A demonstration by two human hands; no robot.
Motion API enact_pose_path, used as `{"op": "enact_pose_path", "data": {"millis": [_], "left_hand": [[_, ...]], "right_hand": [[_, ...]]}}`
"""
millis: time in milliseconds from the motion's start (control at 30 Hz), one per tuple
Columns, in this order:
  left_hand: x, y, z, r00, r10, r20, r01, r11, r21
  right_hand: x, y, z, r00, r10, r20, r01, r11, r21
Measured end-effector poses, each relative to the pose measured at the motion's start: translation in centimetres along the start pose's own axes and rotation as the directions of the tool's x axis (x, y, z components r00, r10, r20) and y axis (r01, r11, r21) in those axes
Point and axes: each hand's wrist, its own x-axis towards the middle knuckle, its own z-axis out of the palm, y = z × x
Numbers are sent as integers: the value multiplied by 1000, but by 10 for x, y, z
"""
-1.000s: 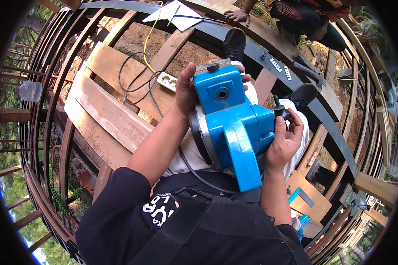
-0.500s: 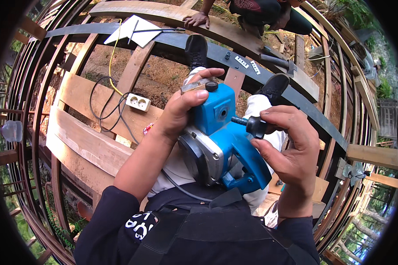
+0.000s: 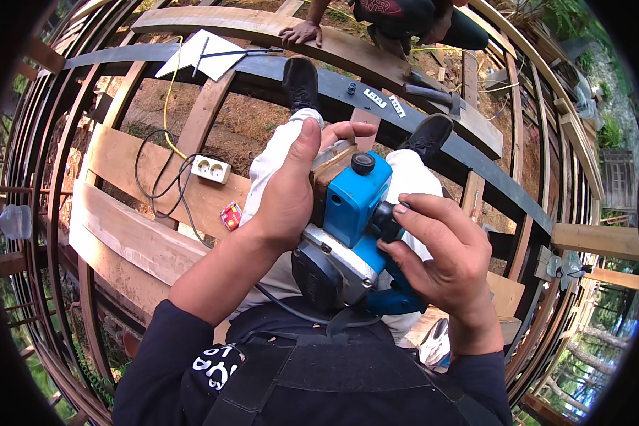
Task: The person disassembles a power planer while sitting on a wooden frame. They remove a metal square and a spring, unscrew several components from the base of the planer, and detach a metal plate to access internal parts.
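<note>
A blue electric hand planer [image 3: 346, 216] with a silver and black side rests over my lap. My left hand [image 3: 287, 192] wraps round its front end, the palm against a brownish flat part, thumb up and fingertips showing beyond. A small round black knob [image 3: 363, 164] sits on top of the planer's front housing. Between the thumb and fingers of my right hand [image 3: 444, 255] is a larger black knob [image 3: 386, 221], close against the housing's right side. Its threaded shaft is hidden. The planer's rear handle [image 3: 394, 301] lies below my right hand.
A white socket block [image 3: 211, 170] with yellow and black cords lies on the boards at left, near a small red packet [image 3: 231, 216]. Ahead, a hammer [image 3: 437, 98] lies on a beam [image 3: 497, 138]. A co-worker's hand [image 3: 302, 33] rests on the far plank. Gaps separate the joists.
The right hand has brought the knob left to the planer, and its threaded shaft has gone out of sight. The planer has turned slightly, and the left hand has shifted its hold.
</note>
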Motion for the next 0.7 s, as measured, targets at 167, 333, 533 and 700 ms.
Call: {"op": "enact_pose_path", "data": {"millis": [167,333,533,700], "left_hand": [[-13,-2,8,998,65,-8,-63,985,159],[-15,-5,6,1000,10,0,-10,992,126],[-10,-8,3,994,-41,106,49,996,-70],[-9,-11,9,997,21,76,-23,1000,22]], "right_hand": [[-18,0,2,959,283,6,-273,917,292],[-28,5,6,963,268,-7,-260,940,220],[-37,6,8,984,173,-43,-167,980,105],[-33,8,7,970,241,-33,-232,957,175]]}}
